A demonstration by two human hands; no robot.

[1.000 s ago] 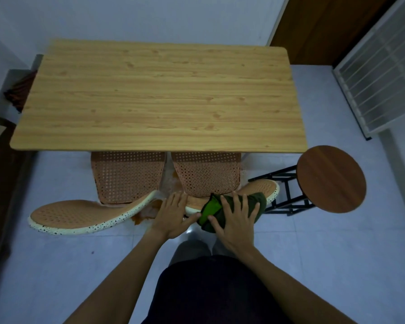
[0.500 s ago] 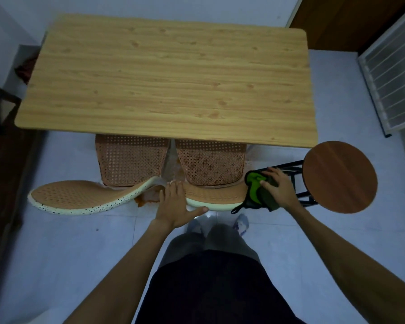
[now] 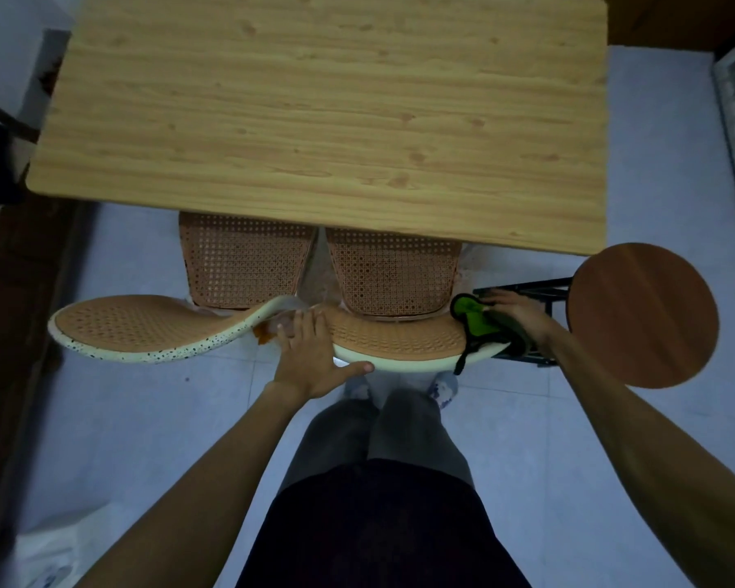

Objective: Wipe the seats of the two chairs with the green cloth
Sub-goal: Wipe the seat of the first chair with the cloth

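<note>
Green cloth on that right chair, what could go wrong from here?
The green cloth is on the backrest's right end, not the seat, so the seats may go unwiped. Both seats sit partly under the table, so the right hand may miss their far parts. A cloth strap dangles and might snag.

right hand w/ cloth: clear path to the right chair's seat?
Probably yes. The right hand holds the green cloth at the backrest's right end, and the seat's near part shows bare just beyond; the table covers the far part.
</note>
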